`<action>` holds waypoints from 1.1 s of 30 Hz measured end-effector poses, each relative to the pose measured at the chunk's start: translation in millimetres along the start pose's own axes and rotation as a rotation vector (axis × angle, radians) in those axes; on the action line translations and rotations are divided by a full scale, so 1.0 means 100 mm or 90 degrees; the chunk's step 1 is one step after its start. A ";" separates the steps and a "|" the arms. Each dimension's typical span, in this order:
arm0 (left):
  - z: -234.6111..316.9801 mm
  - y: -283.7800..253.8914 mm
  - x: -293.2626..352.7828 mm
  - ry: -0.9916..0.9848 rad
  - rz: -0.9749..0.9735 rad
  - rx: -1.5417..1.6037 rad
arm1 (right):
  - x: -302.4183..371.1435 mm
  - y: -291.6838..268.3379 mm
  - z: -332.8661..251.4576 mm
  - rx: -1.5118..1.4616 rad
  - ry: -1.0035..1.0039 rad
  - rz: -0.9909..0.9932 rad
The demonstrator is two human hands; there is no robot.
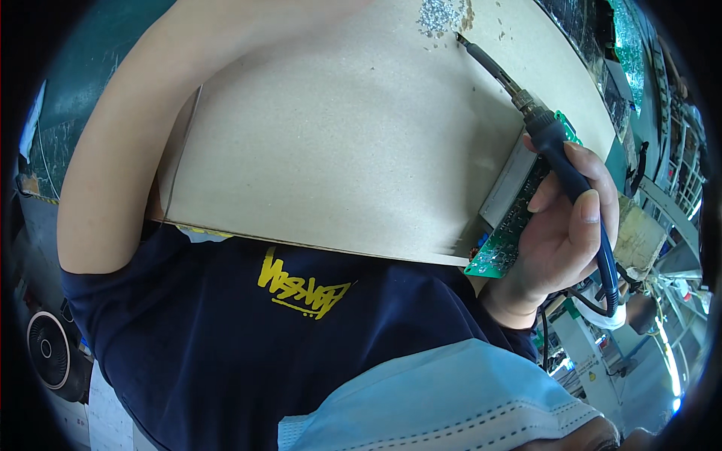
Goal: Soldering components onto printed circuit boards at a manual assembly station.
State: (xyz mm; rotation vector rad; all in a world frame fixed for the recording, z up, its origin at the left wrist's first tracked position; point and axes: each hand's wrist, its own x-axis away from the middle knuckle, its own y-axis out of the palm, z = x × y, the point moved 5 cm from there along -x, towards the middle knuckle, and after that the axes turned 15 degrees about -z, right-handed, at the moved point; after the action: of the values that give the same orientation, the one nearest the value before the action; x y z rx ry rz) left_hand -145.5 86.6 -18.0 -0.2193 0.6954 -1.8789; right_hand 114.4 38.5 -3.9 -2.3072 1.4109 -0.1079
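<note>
My right hand (568, 218) is closed around the dark blue handle of a soldering iron (553, 139). The iron's tip points up and left, close to a heap of small silvery solder bits (440, 16). Beside the fingers, a green circuit board (494, 252) stands tilted on the brown cardboard sheet (323, 165). A grey metal part (508, 180) is on its far side; whether the hand also touches the board, I cannot tell. My left forearm (124, 143) bends in from the left and blurs at the top edge, with the fingers out of frame.
The iron's cable (611, 289) loops down beside my right wrist. A dark green work surface (83, 90) extends beyond the sheet at left. A round fan (47, 349) stands at lower left. Racks and equipment (681, 203) crowd the right side.
</note>
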 end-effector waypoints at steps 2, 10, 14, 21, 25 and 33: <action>-0.01 -0.01 0.00 0.002 -0.004 -0.001 | 0.01 0.00 0.00 -0.017 0.004 0.001; 0.01 -0.01 0.00 -0.032 0.003 -0.034 | 0.00 0.01 0.01 -0.001 0.006 0.013; 0.00 0.00 -0.02 -0.010 -0.008 -0.048 | 0.00 0.01 0.00 0.023 0.015 0.007; -0.01 0.00 -0.02 -0.025 -0.018 -0.028 | -0.01 0.03 -0.02 0.036 0.030 -0.003; -0.01 0.00 -0.03 -0.025 -0.021 -0.007 | 0.00 0.03 -0.02 0.023 0.025 0.011; -0.01 0.01 -0.04 -0.047 -0.025 0.017 | 0.00 0.01 -0.04 0.009 0.020 0.015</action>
State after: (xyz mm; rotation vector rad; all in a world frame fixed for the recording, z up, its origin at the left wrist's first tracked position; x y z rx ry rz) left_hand -143.8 91.0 -18.6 -0.2857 0.6199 -1.9063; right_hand 112.4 36.9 -0.3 -2.2861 1.4470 -0.1477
